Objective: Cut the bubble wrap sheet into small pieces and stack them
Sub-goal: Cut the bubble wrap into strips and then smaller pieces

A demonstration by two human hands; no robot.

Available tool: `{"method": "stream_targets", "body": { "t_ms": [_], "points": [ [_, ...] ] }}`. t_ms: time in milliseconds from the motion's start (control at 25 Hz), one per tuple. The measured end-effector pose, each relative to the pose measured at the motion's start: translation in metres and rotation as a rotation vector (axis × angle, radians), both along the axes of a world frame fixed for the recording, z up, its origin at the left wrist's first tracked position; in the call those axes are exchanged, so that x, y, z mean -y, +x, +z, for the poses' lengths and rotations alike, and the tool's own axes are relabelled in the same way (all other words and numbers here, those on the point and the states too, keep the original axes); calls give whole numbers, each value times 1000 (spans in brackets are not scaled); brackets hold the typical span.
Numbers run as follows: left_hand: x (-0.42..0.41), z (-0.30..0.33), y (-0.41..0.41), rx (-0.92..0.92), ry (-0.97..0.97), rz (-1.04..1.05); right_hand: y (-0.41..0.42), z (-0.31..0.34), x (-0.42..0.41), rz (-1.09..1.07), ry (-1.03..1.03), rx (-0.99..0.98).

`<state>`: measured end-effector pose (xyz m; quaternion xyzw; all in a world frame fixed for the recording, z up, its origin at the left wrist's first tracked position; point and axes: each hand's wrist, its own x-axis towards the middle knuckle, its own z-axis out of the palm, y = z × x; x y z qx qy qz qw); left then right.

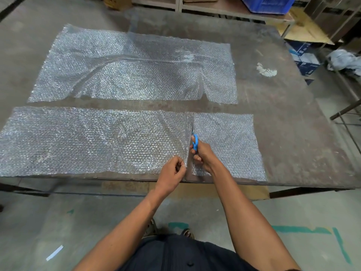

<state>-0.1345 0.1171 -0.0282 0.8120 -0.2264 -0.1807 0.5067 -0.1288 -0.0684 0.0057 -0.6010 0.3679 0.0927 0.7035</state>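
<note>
Dark, scuffed metal table (273,106), flat and rectangular. Far bubble wrap sheet (134,69): clear, pebbled, creased, lying flat across table's middle. Near bubble wrap strip (93,141): same glinting texture, along front edge, slit partway from near edge, right section (228,143) almost separated. Right hand (203,153) curled tight through blue plastic handles of scissors (194,140), blades in the slit, pointing away. Left hand (172,173) pinching strip's cut edge beside slit, fingers curled, lifting it slightly.
</note>
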Motion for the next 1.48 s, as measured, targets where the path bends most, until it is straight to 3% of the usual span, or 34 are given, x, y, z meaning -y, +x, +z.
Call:
{"method": "stream_targets", "body": {
  "t_ms": [1120,1360,1480],
  "points": [
    [-1,9,0,-52,26,-6,49,7,31,-22,53,10],
    [-1,9,0,-74,28,4,45,7,35,-32,-44,14],
    [-1,8,0,-95,9,23,42,22,40,3,-209,43]
  ]
}}
